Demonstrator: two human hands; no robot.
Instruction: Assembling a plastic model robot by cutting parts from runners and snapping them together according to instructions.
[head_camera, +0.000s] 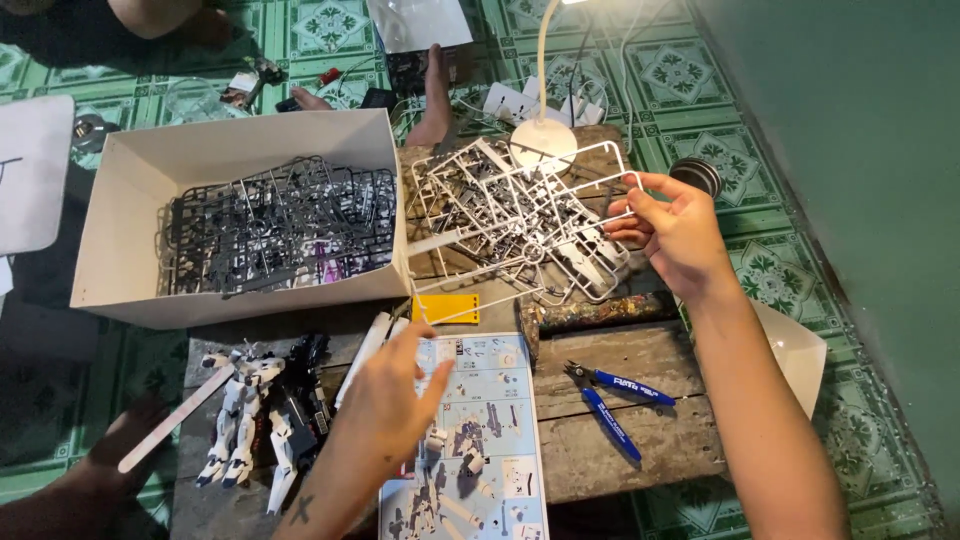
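Head view: right hand (668, 232) grips white parts frame (520, 215).

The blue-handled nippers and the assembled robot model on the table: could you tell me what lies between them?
In the head view, the printed instruction sheet lies between the nippers and the model, with the left hand hovering over it.

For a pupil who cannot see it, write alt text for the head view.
The right hand grips the edge of white model-kit part frames on a wooden table, while the left hand hovers over an instruction sheet. Nearby: blue nippers, a box of dark frames, a part-built figure.
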